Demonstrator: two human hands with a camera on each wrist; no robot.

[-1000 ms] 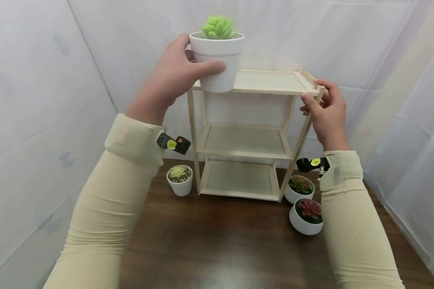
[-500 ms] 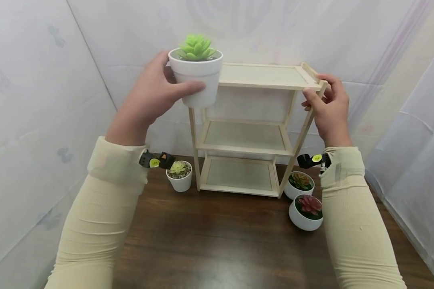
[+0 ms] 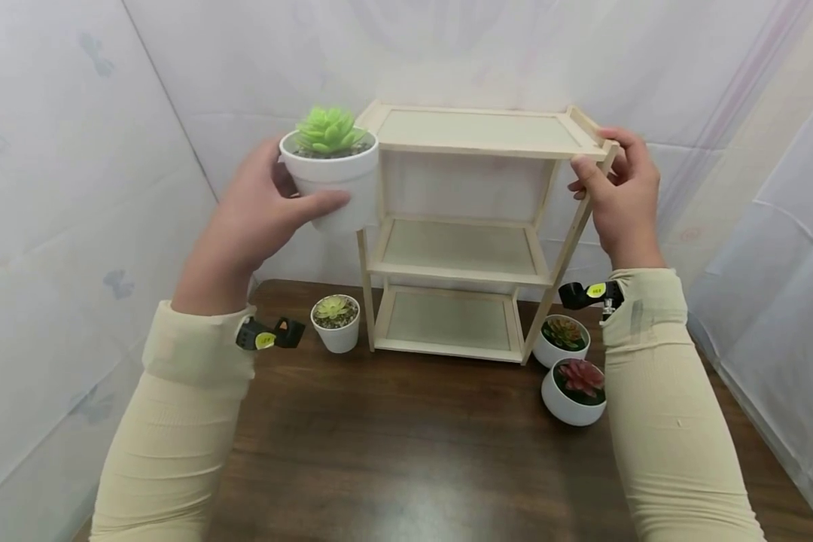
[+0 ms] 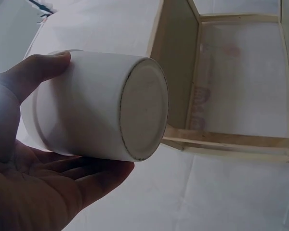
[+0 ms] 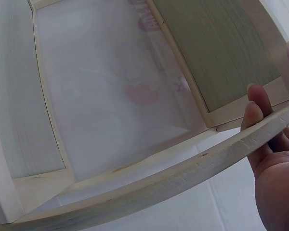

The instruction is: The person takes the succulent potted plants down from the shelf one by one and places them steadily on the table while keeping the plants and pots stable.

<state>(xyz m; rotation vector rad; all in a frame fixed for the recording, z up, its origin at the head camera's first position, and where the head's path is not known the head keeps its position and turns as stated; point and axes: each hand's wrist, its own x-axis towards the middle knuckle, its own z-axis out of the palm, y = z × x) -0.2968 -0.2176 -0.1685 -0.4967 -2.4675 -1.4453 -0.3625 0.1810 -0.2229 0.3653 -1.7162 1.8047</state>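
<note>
My left hand (image 3: 247, 207) grips a white flowerpot (image 3: 339, 184) with a bright green succulent (image 3: 330, 132), thumb across the front and fingers behind. It is held in the air by the top left corner of a wooden shelf rack (image 3: 461, 275). In the left wrist view the pot's round base (image 4: 144, 109) faces the camera, apart from the rack. My right hand (image 3: 625, 197) holds the rack's top right corner, thumb in front. The right wrist view has its fingers (image 5: 260, 103) around the wooden upright (image 5: 202, 161).
On the brown table (image 3: 406, 436), a small potted pale-green succulent (image 3: 336, 322) stands left of the rack. At its right are two white bowl pots, one with an orange-green succulent (image 3: 562, 339), the nearer with a red one (image 3: 578, 388). White sheeting (image 3: 108, 226) surrounds the table.
My left hand has moved left and down with the green succulent's pot, away from above the top shelf. My right hand stays at the rack's corner; the head view has shifted slightly.
</note>
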